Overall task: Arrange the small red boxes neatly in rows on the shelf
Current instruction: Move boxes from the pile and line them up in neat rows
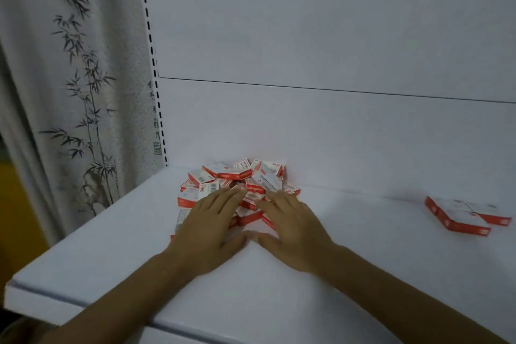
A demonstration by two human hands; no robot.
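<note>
Red boxes (243, 184) mostly lie jumbled at centre frame on the shelf (363, 254), just a short row (463, 216) laid at right, so sorting looks barely begun; left hand (208, 229) and right hand (293, 229) rest on the heap, grip spread flat, holding nothing.

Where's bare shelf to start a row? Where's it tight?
Bare: shelf between pile and right boxes; front strip along the edge; narrower patch left of pile. Crowded: pile at back wall, left hand and right hand on it.
</note>
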